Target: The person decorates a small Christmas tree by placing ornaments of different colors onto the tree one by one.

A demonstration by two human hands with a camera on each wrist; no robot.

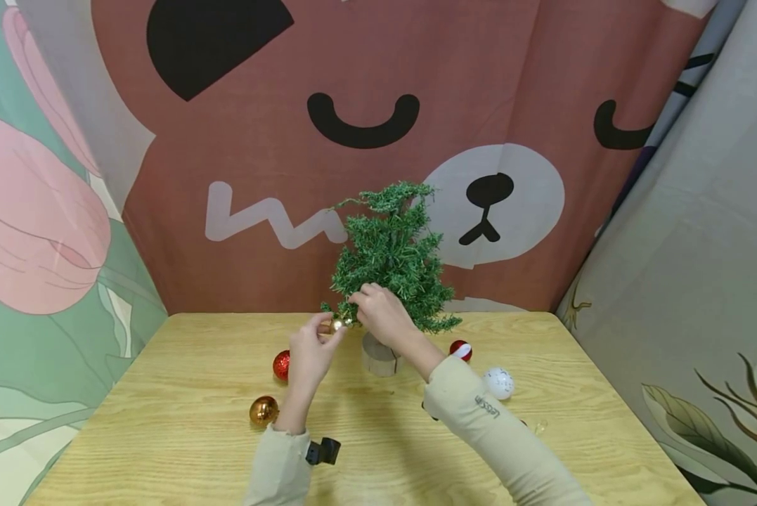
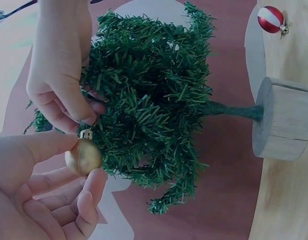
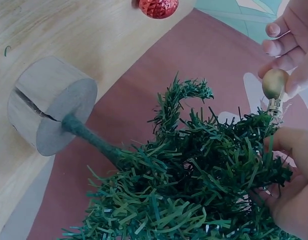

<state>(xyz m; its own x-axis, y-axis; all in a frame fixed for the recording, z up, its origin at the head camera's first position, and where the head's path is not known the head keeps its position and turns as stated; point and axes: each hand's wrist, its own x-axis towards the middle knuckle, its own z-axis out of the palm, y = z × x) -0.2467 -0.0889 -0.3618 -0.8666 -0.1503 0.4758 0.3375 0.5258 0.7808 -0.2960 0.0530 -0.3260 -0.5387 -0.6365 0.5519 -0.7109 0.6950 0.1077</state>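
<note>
A small green artificial Christmas tree stands upright on a round wooden base near the table's back edge. My left hand holds a matte gold Christmas ball between thumb and fingers, at the tree's left side. The ball's metal cap points toward the foliage. Reaching across the tree's front, my right hand pinches a branch tip right beside that cap. Some of its fingertips are hidden among the needles.
Left of the tree lie a red glittery ball and a shiny copper ball. To the right are a red-and-white ball and a white ball, close to my right sleeve. A printed curtain hangs behind the wooden table.
</note>
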